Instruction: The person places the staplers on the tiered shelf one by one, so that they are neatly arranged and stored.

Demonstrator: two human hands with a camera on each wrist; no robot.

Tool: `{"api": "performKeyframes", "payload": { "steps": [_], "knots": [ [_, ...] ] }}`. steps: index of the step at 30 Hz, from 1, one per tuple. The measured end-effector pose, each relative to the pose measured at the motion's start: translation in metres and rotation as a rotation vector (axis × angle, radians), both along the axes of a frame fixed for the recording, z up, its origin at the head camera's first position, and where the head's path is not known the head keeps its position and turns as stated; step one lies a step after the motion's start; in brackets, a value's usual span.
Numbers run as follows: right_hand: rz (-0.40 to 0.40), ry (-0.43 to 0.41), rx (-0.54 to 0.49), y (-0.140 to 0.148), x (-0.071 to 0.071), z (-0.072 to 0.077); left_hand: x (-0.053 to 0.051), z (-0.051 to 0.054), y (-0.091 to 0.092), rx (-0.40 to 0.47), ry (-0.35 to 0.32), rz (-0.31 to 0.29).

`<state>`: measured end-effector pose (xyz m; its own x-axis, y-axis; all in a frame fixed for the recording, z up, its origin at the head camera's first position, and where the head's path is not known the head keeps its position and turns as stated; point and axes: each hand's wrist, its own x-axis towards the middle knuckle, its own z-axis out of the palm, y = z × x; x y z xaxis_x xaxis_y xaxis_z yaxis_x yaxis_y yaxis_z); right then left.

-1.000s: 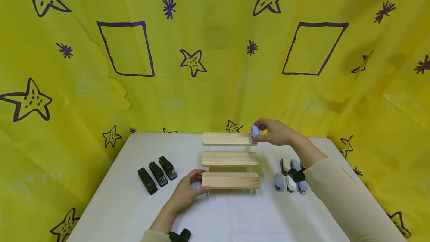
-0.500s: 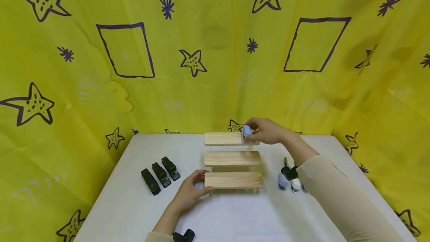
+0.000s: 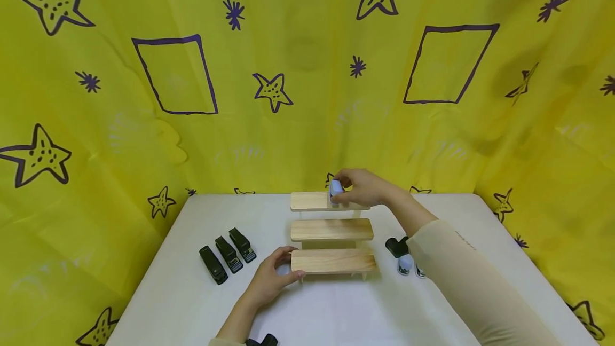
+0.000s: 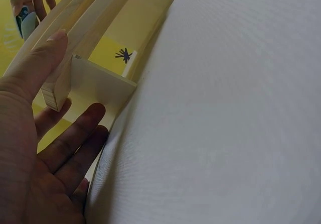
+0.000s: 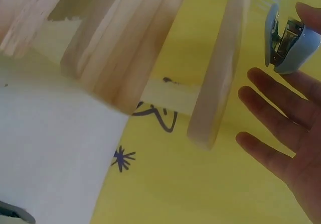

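Note:
A small pale-blue stapler [image 3: 336, 192] is pinched between the thumb and index finger of my right hand [image 3: 367, 188], at the top step of a three-tier wooden stand [image 3: 331, 229]. In the right wrist view the stapler [image 5: 301, 45] shows its metal inside, and the other fingers spread away from it. Whether it touches the board is hard to tell. My left hand [image 3: 270, 279] grips the left end of the lowest step, thumb in front. In the left wrist view, the thumb lies along the wood [image 4: 59, 86] with fingers below and behind.
Several black staplers [image 3: 229, 254] lie in a slanted row left of the stand. Right of it are light-coloured small staplers [image 3: 405, 264], partly hidden by my right sleeve [image 3: 461, 266] and a black wrist device. A yellow patterned curtain [image 3: 307, 138] borders the white table [image 3: 158, 292].
My right hand has moved left along the top step with the blue stapler, from its right end to about the middle. My left hand has stayed at the lowest step.

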<state>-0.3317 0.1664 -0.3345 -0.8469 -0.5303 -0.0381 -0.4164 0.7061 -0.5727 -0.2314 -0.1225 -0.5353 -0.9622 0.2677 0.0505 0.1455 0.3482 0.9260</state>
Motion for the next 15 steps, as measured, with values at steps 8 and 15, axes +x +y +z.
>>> {"api": "performKeyframes", "payload": {
  "steps": [8,15],
  "knots": [
    [0.032,-0.027,-0.012,-0.020,-0.003,-0.005,0.006,-0.004,-0.005,-0.003,0.003,0.003],
    [0.048,-0.043,0.003,-0.026,-0.005,0.001,0.001,-0.002,0.001,0.004,0.009,0.001]
  ]
}}
